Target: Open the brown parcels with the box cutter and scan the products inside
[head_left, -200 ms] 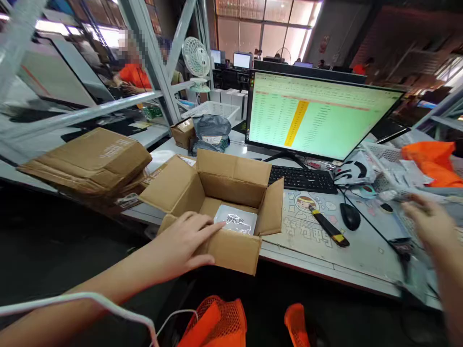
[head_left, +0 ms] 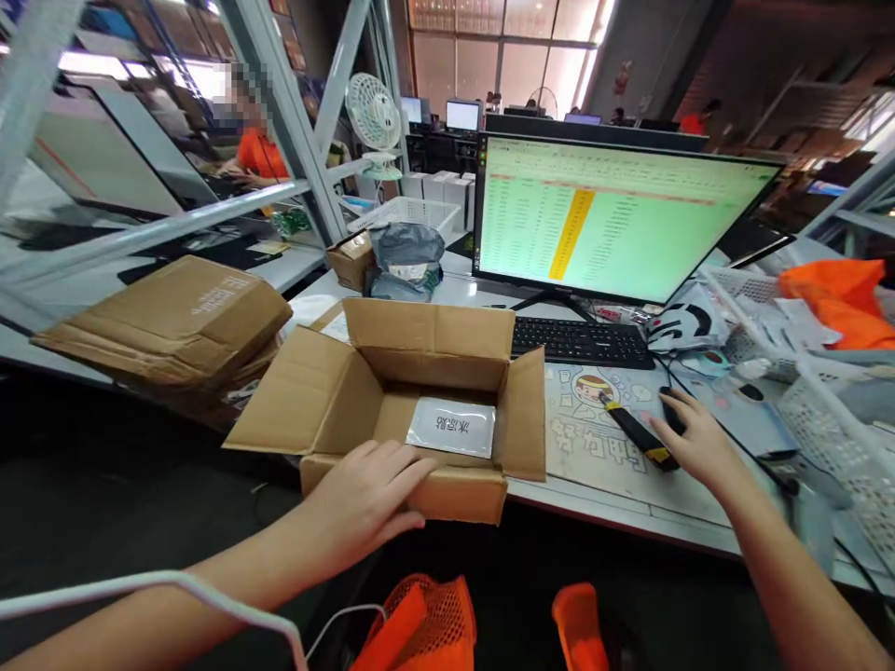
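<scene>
Open cardboard box (head_left: 294, 401) overhanging the near edge of the surface (head_left: 629, 515), with long axis crosswise, of creased, matte brown board. Inside, toward the right, flat glossy white packet (head_left: 451, 433), oblong, lying crosswise, lettering upside down to the viewer. Left hand (head_left: 370, 485) over the near flap (head_left: 461, 499); grip firm or slack, impossible to judge. Right hand (head_left: 692, 443) loosely spread, unclenched, partly hiding black mouse (head_left: 672, 408); both forearms (head_left: 258, 545) cut off below.
</scene>
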The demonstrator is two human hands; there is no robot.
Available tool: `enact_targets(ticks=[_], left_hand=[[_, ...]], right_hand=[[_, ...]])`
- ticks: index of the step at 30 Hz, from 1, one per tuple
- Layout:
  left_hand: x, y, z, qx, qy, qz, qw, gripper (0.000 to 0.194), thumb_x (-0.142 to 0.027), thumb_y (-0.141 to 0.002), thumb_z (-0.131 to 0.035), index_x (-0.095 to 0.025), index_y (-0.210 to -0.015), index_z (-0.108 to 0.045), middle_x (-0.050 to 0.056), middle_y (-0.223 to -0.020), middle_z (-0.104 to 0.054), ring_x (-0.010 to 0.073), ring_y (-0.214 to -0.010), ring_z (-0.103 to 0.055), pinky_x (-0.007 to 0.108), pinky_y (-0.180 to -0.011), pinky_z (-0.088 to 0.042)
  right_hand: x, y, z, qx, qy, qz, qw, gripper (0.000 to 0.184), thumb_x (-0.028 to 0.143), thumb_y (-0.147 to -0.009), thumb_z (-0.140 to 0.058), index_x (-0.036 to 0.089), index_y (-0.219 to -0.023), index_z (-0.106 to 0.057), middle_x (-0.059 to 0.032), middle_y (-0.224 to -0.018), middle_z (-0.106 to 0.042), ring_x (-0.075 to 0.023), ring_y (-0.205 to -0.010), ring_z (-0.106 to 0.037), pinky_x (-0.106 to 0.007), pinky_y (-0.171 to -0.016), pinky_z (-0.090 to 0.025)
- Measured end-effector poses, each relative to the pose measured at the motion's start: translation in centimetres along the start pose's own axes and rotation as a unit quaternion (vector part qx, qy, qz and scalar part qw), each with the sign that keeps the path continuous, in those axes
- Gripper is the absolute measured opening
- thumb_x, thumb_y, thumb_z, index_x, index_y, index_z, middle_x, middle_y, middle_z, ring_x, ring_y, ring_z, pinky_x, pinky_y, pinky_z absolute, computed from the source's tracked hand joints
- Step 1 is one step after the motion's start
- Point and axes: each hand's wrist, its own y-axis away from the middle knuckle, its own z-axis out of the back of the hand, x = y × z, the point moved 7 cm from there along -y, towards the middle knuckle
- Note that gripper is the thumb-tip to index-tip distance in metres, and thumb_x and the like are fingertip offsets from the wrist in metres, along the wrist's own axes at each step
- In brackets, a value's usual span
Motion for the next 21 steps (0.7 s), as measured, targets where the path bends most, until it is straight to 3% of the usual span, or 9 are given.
enact_targets(ticks=[3, 6, 10, 13, 15, 18, 21], left_hand=[[0.7, 0.9, -0.1, -0.071, -0.043, -0.017, 0.996, 0.031, -0.025, -0.093, -0.070, -0.017, -0.120, -0.058, 0.006, -0.100, -0.066, 0.0223, -0.084, -0.059, 0.036, -0.077, -0.041], [2.9, 1.0, -0.5, -0.122, -0.070, -0.023, 0.990, 0.019, -0.026, -0.098, -0.061, -0.019, -0.116, -0.060, 0.007, -0.097, -0.068, 0.0225, -0.082, -0.059, 0.037, -0.079, -0.041], [6.8, 1.1, -0.9, -0.142, -0.055, -0.040, 0.987, 0.014, -0.031, -0.099, -0.057, -0.025, -0.111, -0.062, 0.002, -0.095, -0.069, 0.0210, -0.084, -0.062, 0.040, -0.089, -0.045], [10.2, 2.7, -0.6, -0.156, -0.052, 0.001, 0.986, 0.022, -0.045, -0.098, -0.054, -0.030, -0.111, -0.064, 0.001, -0.104, -0.069, 0.0248, -0.098, -0.065, 0.056, -0.106, -0.043], [11.7, 4.2, -0.2, -0.169, -0.065, 0.067, 0.981, 0.033, -0.055, -0.095, -0.051, -0.032, -0.114, -0.066, 0.005, -0.119, -0.067, 0.0344, -0.116, -0.062, 0.071, -0.109, -0.038], [10.2, 5.3, 0.1, -0.187, -0.036, 0.145, 0.971, 0.045, -0.055, -0.094, -0.049, -0.037, -0.134, -0.059, 0.008, -0.144, -0.057, 0.0435, -0.138, -0.048, 0.076, -0.103, -0.042], [4.3, 3.5, -0.8, -0.185, 0.021, 0.161, 0.969, 0.062, -0.044, -0.097, -0.044, -0.038, -0.159, -0.035, 0.008, -0.156, -0.049, 0.0396, -0.144, -0.044, 0.072, -0.106, -0.044]], right_hand=[[-3.3, -2.0, -0.4, -0.033, 0.037, -0.087, 0.995, 0.055, 0.046, -0.092, -0.052, 0.009, -0.130, -0.066, -0.0201, -0.137, -0.058, -0.0333, -0.131, -0.052, -0.048, -0.116, -0.040], [-6.4, -3.5, 0.3, -0.051, 0.089, -0.179, 0.978, 0.057, 0.040, -0.092, -0.055, 0.005, -0.136, -0.062, -0.0229, -0.136, -0.058, -0.0328, -0.129, -0.052, -0.045, -0.113, -0.041], [-7.1, -3.3, -0.5, -0.056, 0.102, -0.212, 0.970, 0.056, 0.043, -0.096, -0.054, 0.006, -0.138, -0.061, -0.0231, -0.138, -0.056, -0.0319, -0.127, -0.053, -0.041, -0.109, -0.045], [-6.7, -2.3, -2.6, -0.035, 0.106, -0.200, 0.973, 0.058, 0.045, -0.097, -0.056, 0.009, -0.142, -0.058, -0.0203, -0.148, -0.050, -0.0326, -0.131, -0.052, -0.041, -0.110, -0.044], [-6.8, -1.8, -3.7, -0.021, 0.117, -0.197, 0.973, 0.058, 0.041, -0.097, -0.058, 0.010, -0.146, -0.056, -0.0187, -0.151, -0.047, -0.0331, -0.131, -0.052, -0.041, -0.110, -0.045], [-7.2, -1.6, -4.5, -0.023, 0.120, -0.201, 0.972, 0.053, 0.032, -0.097, -0.056, 0.012, -0.146, -0.056, -0.0174, -0.150, -0.048, -0.0326, -0.128, -0.054, -0.042, -0.110, -0.044], [-7.4, -1.8, -4.6, -0.027, 0.110, -0.194, 0.974, 0.050, 0.030, -0.097, -0.055, 0.013, -0.144, -0.058, -0.0164, -0.148, -0.050, -0.0326, -0.128, -0.054, -0.042, -0.111, -0.043]])
